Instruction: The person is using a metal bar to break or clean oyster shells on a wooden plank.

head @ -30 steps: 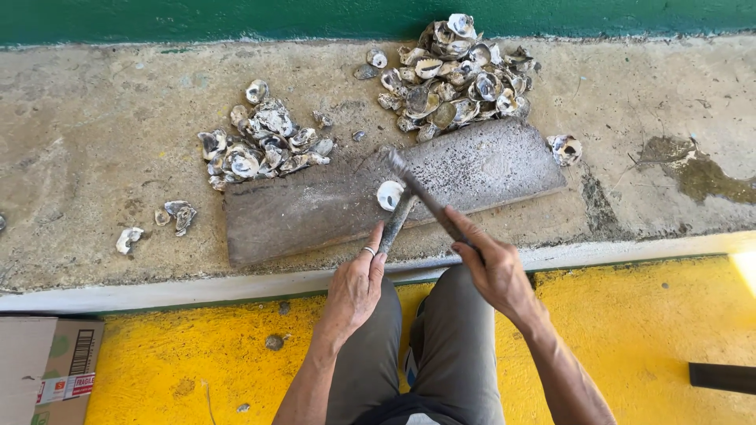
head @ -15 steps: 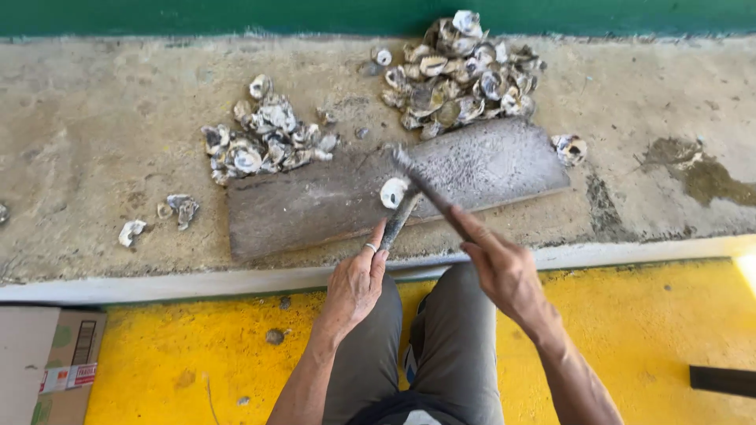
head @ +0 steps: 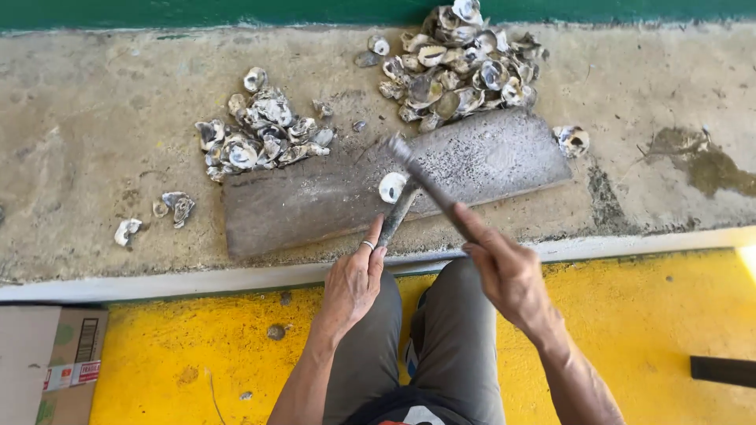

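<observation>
Right hand (head: 510, 271) is shifting slightly lower, clenching a hammer (head: 425, 179) over the white shell (head: 392, 187) on the grey slab (head: 315, 197), left hand (head: 353, 282) gripping a chisel (head: 396, 216); brown cardboard box (head: 47, 362) with red-white label is sitting lower left.

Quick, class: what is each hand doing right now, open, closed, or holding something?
Left hand: closed on a chisel set against the shell.
Right hand: closed on a hammer.

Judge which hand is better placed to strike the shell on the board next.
Right. The right hand holds the hammer-like tool raised over the shell, while the left hand steadies a metal rod against it.
</observation>
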